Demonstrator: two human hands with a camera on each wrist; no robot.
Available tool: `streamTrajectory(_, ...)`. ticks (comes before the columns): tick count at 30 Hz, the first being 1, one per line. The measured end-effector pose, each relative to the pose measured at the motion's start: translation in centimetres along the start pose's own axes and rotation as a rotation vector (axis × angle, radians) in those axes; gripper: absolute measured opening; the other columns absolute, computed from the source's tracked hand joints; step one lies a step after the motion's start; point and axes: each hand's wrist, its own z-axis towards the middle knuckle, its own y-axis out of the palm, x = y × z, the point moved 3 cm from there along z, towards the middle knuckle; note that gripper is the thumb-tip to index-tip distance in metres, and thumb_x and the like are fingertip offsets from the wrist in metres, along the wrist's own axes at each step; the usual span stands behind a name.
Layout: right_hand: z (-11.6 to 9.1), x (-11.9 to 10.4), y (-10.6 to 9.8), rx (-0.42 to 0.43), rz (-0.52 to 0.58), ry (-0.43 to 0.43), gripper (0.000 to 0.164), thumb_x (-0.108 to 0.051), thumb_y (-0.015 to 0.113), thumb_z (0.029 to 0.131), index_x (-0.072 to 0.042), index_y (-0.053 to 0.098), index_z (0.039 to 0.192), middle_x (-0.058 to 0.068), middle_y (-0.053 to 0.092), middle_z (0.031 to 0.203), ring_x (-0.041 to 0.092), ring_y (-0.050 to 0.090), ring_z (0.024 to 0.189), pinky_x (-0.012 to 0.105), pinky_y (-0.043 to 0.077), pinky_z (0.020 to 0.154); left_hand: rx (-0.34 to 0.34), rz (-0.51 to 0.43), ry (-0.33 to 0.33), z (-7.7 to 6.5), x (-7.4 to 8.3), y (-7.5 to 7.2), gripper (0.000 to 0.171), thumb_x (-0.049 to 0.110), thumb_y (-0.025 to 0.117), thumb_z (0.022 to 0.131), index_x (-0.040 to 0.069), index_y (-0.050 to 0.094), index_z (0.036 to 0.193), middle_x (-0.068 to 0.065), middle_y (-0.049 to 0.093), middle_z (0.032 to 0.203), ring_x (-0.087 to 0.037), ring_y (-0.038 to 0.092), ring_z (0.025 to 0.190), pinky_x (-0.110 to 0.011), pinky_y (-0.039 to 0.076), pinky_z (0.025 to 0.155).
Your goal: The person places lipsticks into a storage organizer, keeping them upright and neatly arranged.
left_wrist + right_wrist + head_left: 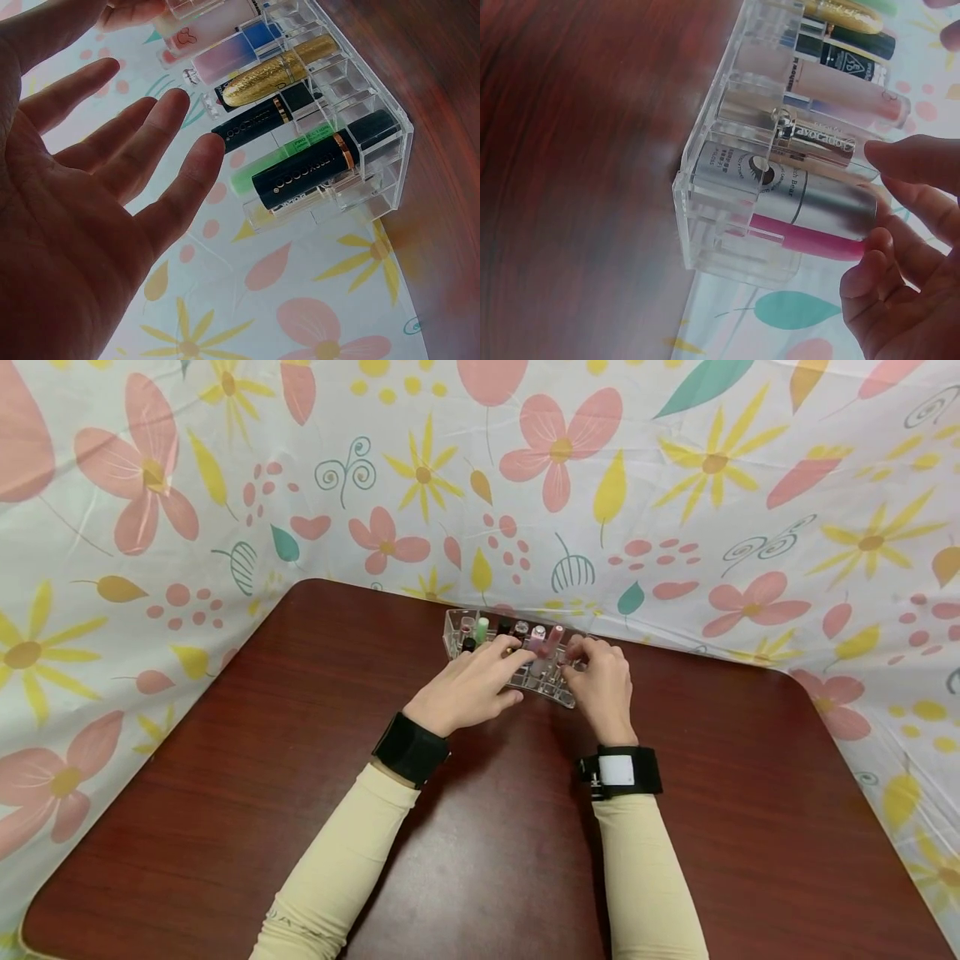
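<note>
A clear plastic cosmetics rack (555, 695) stands at the table's far edge, filled with lip and makeup tubes. My left hand (467, 683) reaches over its middle, fingers spread and apart; in the left wrist view they hover beside a black tube (255, 124) and a gold tube (281, 75). At the rack's right end, my right hand (606, 681) curls its fingers round the upper end of a silver tube (829, 202). One fingertip meets the bright pink tube (810, 238) beside it. The right thumb lies near a lip gloss (821, 142).
A green tube (482, 628) and another black tube (315, 169) stand toward the rack's left end. Dark red wood tabletop (465, 852) spreads in front. A floral cloth (480, 485) hangs close behind the rack.
</note>
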Motion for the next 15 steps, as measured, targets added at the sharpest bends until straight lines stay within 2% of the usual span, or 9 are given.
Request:
streamTrajectory(6, -0.2, 0.1, -0.2, -0.015, 0.008, 0.014, 0.007, -0.009, 0.075, 0.088, -0.006, 0.07, 0.093, 0.015, 0.07, 0.101, 0.035, 0.055, 0.095, 0.051, 0.046, 0.079, -0.017, -0.019, -0.019, -0.1, -0.4, 0.5, 0.052, 0.031, 0.068, 0.098, 0.017, 0.052, 0.145, -0.008, 0.05, 0.146, -0.022, 0.058, 0.119, -0.037, 0.056, 0.089)
streamTrajectory(9, -0.4, -0.1, -0.6, -0.01, 0.0, 0.026, 0.007, -0.011, 0.074, 0.09, -0.007, 0.071, 0.094, 0.015, 0.07, 0.1, 0.035, 0.057, 0.096, 0.051, 0.047, 0.079, 0.007, -0.001, -0.026, -0.2, -0.6, 0.6, 0.052, 0.031, 0.068, 0.098, 0.016, 0.053, 0.145, -0.009, 0.051, 0.146, -0.023, 0.058, 0.122, -0.038, 0.055, 0.093)
streamTrajectory(11, -0.4, -0.6, -1.4, 0.019, -0.001, 0.033, 0.008, -0.015, 0.073, 0.091, -0.008, 0.073, 0.095, 0.013, 0.072, 0.097, 0.034, 0.061, 0.093, 0.05, 0.049, 0.075, 0.06, 0.035, -0.032, -0.2, -0.6, 0.2, 0.05, 0.031, 0.067, 0.099, 0.015, 0.055, 0.144, -0.009, 0.053, 0.144, -0.024, 0.059, 0.123, -0.039, 0.055, 0.095)
streamTrajectory(15, -0.3, -2.6, -4.2, 0.127, 0.014, 0.002, 0.012, -0.02, 0.07, 0.095, -0.01, 0.076, 0.095, 0.011, 0.074, 0.09, 0.029, 0.067, 0.079, 0.045, 0.048, 0.063, 0.241, 0.107, -0.063, -0.5, -0.1, -2.0, 0.044, 0.033, 0.067, 0.099, 0.016, 0.059, 0.139, -0.007, 0.06, 0.137, -0.026, 0.061, 0.121, -0.043, 0.054, 0.094)
